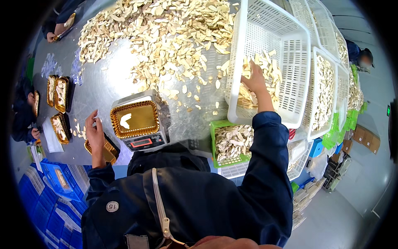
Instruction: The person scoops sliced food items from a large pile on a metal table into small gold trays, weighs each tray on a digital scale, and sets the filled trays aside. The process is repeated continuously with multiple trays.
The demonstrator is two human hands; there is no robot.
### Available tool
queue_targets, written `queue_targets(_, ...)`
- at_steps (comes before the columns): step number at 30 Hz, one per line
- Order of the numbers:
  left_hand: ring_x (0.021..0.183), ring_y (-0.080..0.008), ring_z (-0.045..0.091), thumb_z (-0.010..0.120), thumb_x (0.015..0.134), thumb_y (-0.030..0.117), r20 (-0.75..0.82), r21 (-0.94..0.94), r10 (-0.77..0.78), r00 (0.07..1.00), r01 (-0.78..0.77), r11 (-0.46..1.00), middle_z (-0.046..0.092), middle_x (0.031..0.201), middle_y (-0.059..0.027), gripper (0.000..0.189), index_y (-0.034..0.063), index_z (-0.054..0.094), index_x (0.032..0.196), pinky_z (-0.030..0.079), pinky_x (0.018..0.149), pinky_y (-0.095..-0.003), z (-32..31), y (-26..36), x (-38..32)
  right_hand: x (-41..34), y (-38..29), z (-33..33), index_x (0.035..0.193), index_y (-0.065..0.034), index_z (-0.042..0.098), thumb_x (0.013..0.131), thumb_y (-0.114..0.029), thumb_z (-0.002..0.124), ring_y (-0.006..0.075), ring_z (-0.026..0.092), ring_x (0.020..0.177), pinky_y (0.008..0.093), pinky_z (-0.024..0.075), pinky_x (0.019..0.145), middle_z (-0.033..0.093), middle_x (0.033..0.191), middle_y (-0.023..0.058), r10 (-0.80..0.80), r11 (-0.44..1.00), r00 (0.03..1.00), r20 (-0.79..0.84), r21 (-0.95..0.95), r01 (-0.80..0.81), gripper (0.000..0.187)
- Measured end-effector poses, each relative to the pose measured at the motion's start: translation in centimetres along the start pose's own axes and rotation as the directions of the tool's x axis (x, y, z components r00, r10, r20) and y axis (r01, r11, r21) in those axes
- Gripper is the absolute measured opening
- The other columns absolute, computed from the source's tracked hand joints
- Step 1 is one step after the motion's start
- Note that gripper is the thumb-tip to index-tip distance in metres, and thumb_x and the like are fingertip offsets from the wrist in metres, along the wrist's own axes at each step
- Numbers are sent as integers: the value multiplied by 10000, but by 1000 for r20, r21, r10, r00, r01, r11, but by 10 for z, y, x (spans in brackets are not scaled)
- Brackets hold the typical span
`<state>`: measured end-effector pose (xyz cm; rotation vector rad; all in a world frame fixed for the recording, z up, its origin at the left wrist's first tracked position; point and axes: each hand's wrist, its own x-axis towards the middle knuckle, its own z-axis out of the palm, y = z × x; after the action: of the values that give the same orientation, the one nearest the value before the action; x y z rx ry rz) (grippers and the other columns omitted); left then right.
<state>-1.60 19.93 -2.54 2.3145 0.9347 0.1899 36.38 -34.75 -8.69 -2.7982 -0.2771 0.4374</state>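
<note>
My right hand (257, 79) reaches into a white perforated plastic basket (289, 71), its fingers spread over pale dried slices (275, 74) that look like mushroom. Whether it pinches any is hard to see. My left hand (95, 133) is raised at the table's near left, fingers apart, above a gold plastic tray (108, 151). Between my hands a digital bench scale (144, 143) carries another gold tray (141, 116) with a fluted rim. A few white slices (125, 120) lie at that tray's left side.
A large heap of slices (168, 31) covers the far part of the metal table (93, 81). Filled gold trays (61, 93) stand at left near clear plastic pieces (49, 65). A green crate (233, 144) of slices sits below the basket. Co-workers' hands (34, 133) show at the left.
</note>
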Motion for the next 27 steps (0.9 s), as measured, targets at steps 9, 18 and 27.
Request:
queue_targets(9, 1040, -160, 595, 540, 1036, 133, -8, -5, -4, 1000, 4, 1000, 619, 1236, -68, 282, 95, 646, 1294, 492, 788, -281, -8, 3, -5, -15, 9, -17, 1229, -91, 684, 862, -359, 707, 346, 666, 1034, 457, 528, 883, 689, 1084, 208, 37, 999, 998, 56, -34, -35, 455)
queue_targets(18, 1052, -164, 619, 531, 1034, 116, 6, -111, 9, 1000, -8, 994, 633, 1215, -81, 281, 59, 640, 1286, 510, 849, -296, -18, -29, -15, -47, 29, -34, 963, 32, 727, 908, -280, 688, 104, 574, 569, 309, 490, 567, 607, 616, 51, 255, 888, 962, 100, 370, -274, 320)
queue_targets(27, 964, -180, 665, 547, 1006, 64, -28, -212, 80, 996, -84, 974, 659, 1163, -103, 275, 38, 660, 1255, 540, 845, -311, -21, -55, -28, -117, -51, -83, 1234, -18, 694, 967, -329, 634, 157, 664, 638, 307, 514, 635, 694, 769, 100, 311, 836, 925, -219, 527, -156, 414)
